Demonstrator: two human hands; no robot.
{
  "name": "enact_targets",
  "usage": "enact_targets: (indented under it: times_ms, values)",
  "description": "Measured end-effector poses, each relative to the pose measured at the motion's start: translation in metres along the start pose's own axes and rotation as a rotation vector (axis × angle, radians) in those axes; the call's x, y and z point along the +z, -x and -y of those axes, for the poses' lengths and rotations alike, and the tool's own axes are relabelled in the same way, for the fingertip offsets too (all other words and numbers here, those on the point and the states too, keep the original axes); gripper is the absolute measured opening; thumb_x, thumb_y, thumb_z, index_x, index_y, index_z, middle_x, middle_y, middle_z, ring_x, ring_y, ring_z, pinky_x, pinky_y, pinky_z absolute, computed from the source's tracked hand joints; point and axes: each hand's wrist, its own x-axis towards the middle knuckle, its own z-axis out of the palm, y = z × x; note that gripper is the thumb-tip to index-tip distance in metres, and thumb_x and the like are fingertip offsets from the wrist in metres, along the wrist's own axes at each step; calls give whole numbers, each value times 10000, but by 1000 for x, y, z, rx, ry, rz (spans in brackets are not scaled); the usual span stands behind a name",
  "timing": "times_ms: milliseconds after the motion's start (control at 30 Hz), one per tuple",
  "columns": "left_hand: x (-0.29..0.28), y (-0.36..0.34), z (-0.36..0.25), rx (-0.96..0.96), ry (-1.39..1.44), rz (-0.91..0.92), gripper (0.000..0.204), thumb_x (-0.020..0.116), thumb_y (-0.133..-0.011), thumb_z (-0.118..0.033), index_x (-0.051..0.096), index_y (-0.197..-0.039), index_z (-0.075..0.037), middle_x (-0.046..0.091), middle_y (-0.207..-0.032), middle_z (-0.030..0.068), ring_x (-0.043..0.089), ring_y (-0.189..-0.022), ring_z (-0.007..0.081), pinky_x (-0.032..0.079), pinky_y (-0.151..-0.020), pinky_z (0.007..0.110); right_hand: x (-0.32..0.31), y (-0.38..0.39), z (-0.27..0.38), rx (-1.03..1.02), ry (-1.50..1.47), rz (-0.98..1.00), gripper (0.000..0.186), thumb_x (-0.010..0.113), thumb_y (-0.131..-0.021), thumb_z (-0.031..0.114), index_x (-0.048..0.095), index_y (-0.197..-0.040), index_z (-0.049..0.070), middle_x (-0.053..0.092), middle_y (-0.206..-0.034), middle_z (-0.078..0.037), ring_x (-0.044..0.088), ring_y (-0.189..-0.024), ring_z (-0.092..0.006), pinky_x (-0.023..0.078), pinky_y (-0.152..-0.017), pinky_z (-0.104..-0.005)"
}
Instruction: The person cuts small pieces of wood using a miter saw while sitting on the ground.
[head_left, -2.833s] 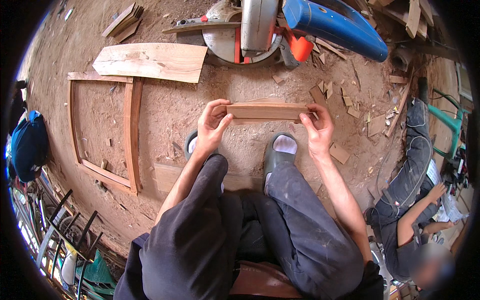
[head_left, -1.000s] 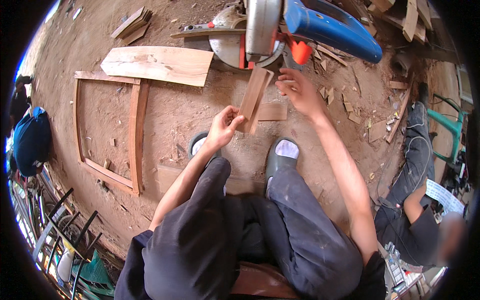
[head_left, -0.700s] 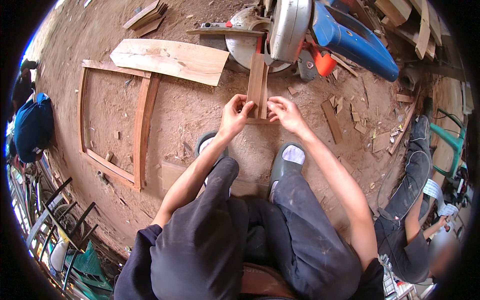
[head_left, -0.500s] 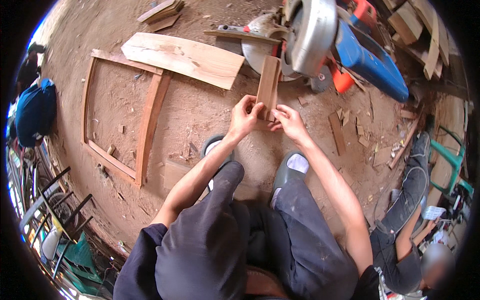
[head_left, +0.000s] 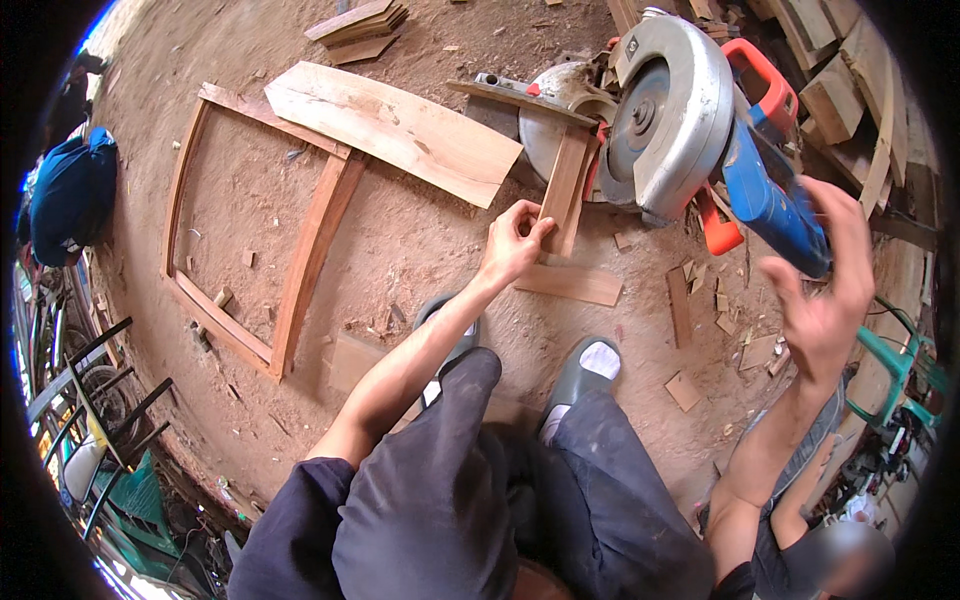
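My left hand (head_left: 518, 242) is closed on the near end of a short wooden strip (head_left: 566, 185). The strip's far end rests at the base of a miter saw (head_left: 700, 75). Over on the right, my right hand (head_left: 832, 285) is open, thumb and fingers apart, beside the rear end of the saw's blue motor body (head_left: 768, 190). Whether its fingers touch the body I cannot tell. The saw head, with a grey guard and a red handle (head_left: 772, 85), stands raised. Below the strip, a flat wooden piece (head_left: 575, 284) lies across the ground.
A wooden frame (head_left: 312, 260) and a wide plank (head_left: 400, 135) lie on the dirt to the left. Offcuts (head_left: 680, 310) are scattered to the right, and stacked wood (head_left: 835, 95) fills the far right. Another person (head_left: 800, 520) sits close at the lower right, near a green chair (head_left: 885, 365).
My right hand has let go of the strip and moved right to the saw's motor body. My left hand still holds the strip. The whole view has shifted slightly.
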Motion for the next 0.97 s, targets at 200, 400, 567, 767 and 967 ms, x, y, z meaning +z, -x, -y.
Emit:
enact_targets:
  times_ms: [200,400,567,767,967]
  values:
    - [3,-3,-5,-19,17,1,240,707,-989,-193,690,-1112,13,754,-882,55,669,-829,85,523,-766,282,20,-30,7,159,36,232,547,935,-668,432,668,-948,46,702,-810,-158,713,-766,-374,539,-695,-420]
    - [6,-3,-3,-13,36,-43,263,730,-957,-211,742,-1095,12,735,-809,69,643,-732,91,523,-687,292,39,-11,4,194,88,221,530,928,-634,338,659,-1010,80,704,-873,-138,702,-780,-375,538,-670,-441]
    - [-3,0,-6,-33,3,-70,252,735,-946,-213,765,-1084,-4,715,-741,64,616,-658,85,521,-641,299,68,17,15,215,68,226,472,857,-674,319,638,-1017,81,647,-882,-119,673,-739,-373,520,-637,-451]
    - [2,-1,-15,-64,-45,-15,283,715,-978,-227,753,-1150,-5,780,-914,71,679,-808,88,531,-727,278,124,74,18,218,143,140,330,775,-747,267,629,-960,62,581,-825,-113,620,-675,-361,475,-604,-442]
    - [4,-1,-16,-45,-38,-24,280,720,-976,-228,758,-1155,-17,779,-910,83,687,-825,98,542,-749,291,133,79,17,187,165,90,387,759,-762,350,645,-989,58,589,-837,-114,615,-674,-356,468,-610,-439]
